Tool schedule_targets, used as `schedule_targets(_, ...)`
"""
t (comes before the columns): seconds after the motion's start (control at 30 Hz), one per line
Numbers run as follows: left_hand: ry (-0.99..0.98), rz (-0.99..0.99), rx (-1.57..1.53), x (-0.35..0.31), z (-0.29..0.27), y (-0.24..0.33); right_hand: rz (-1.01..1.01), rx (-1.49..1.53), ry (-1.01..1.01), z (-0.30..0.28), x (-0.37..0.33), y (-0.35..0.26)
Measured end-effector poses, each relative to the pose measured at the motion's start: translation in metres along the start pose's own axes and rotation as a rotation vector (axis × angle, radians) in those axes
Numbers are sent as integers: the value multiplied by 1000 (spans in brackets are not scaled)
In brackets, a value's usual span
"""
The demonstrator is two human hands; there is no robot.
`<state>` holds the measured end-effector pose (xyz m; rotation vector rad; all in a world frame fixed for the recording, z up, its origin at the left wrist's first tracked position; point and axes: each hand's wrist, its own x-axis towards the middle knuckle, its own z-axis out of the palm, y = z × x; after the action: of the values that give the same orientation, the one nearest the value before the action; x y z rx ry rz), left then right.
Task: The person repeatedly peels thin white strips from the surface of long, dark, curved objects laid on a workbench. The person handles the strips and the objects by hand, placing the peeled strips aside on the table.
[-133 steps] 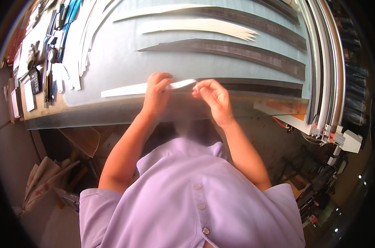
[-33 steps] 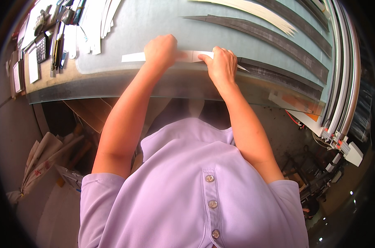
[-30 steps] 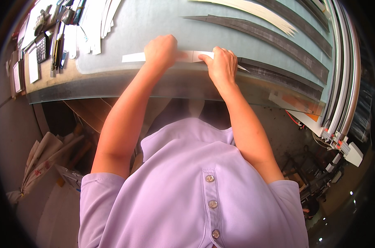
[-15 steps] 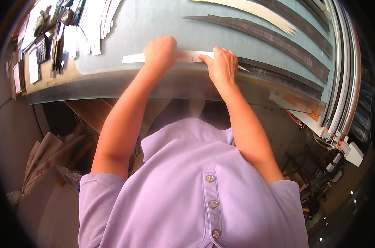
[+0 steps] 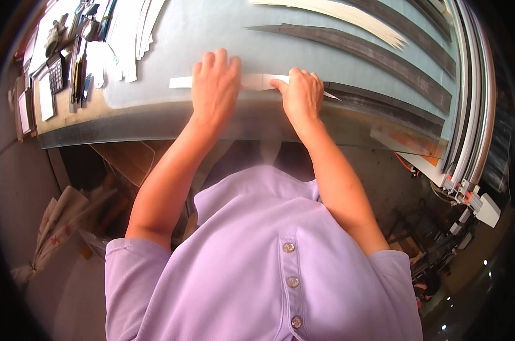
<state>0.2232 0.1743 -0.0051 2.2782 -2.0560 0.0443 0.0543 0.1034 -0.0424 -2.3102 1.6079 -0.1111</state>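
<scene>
Head view: both hands, left (image 5: 215,85) flat, right (image 5: 303,96) curled, press white strip (image 5: 252,82) near table edge (image 5: 155,122); bare surface beyond.

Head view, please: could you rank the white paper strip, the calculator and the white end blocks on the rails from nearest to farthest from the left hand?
1. White paper strip: lies under the left hand, on the table.
2. Calculator: far left, among the papers.
3. White end blocks: far right, at the rail ends.
</scene>
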Motion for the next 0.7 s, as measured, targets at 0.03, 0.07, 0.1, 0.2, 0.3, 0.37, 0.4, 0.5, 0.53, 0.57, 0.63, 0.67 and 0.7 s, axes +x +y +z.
schedule_targets(0.03,9,91,-87,-12,12,4,5,-6,-11,-2,0,-1)
schedule_targets(0.07,18,178,-174,-24,22,9,7,-11,-23,-4,-1,-3)
schedule_targets(0.1,23,184,-227,-35,27,17,11,-15,-33,-6,0,-5)
schedule_targets(0.2,119,198,-274,-50,35,28,6,-114,3,-11,-3,-11)
schedule_targets(0.3,150,197,-257,-45,37,28,-200,-89,74,-15,-7,-8)
schedule_targets(0.37,177,205,-268,-47,39,28,-376,45,175,-21,-19,-6)
schedule_targets(0.4,197,200,-258,-47,41,28,-343,38,197,-26,-26,-3)
schedule_targets(0.5,229,174,-268,-44,40,31,-197,0,273,-45,-31,20)
schedule_targets(0.53,235,172,-261,-44,40,31,-127,-19,291,-49,-28,35)
schedule_targets(0.57,244,170,-256,-45,40,32,-114,21,304,-53,-27,52)
schedule_targets(0.63,262,166,-248,-43,43,32,-19,163,280,-55,-23,83)
schedule_targets(0.67,259,169,-239,-43,43,32,71,264,246,-55,-21,95)
schedule_targets(0.7,256,172,-230,-43,44,32,166,418,215,-53,-17,104)
